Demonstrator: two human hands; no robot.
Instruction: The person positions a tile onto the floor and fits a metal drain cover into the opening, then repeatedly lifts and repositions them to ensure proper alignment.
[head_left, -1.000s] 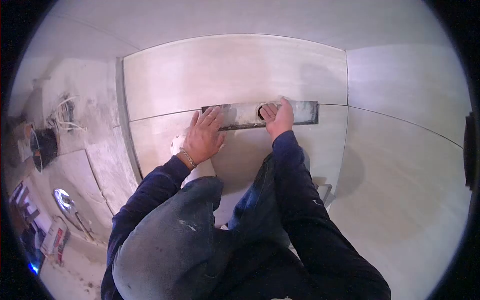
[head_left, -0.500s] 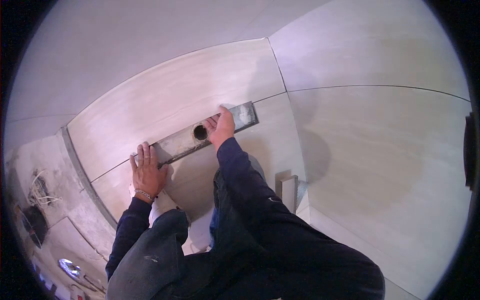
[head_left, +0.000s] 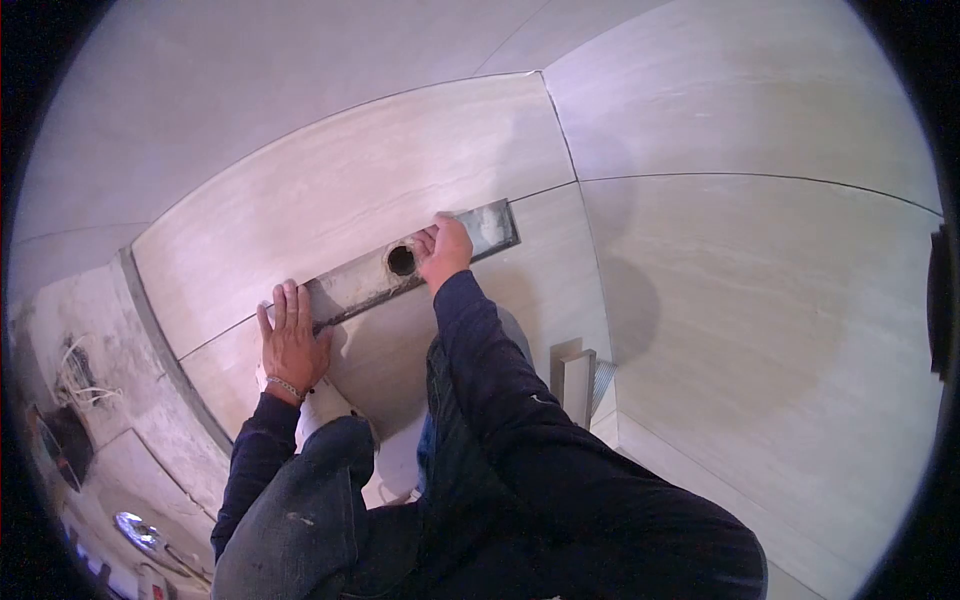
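Observation:
A long narrow recess (head_left: 350,291) with a grey, rough bed is cut between the beige floor tiles. A dark round drain hole (head_left: 401,260) opens near its middle. My left hand (head_left: 294,335) lies flat at the recess's left end, fingers stretched over the tile edge and a bracelet at the wrist. Just right of the hole, my right hand (head_left: 446,254) reaches over the recess with its fingers curled together. Whatever those fingers may hold is hidden. Beyond it shows the smoother grey right end of the recess (head_left: 492,226).
Large tiled walls (head_left: 740,290) rise at the right and far side. A tile-like block (head_left: 575,385) stands near the right wall. To the left are a raised edge (head_left: 170,345), loose white wires (head_left: 82,380), a dark round object (head_left: 62,450) and a shiny lamp-like item (head_left: 138,530).
The fingers of my right hand have curled in more, and that hand has shifted slightly right. My left hand stays flat in the same place. The view has moved a little.

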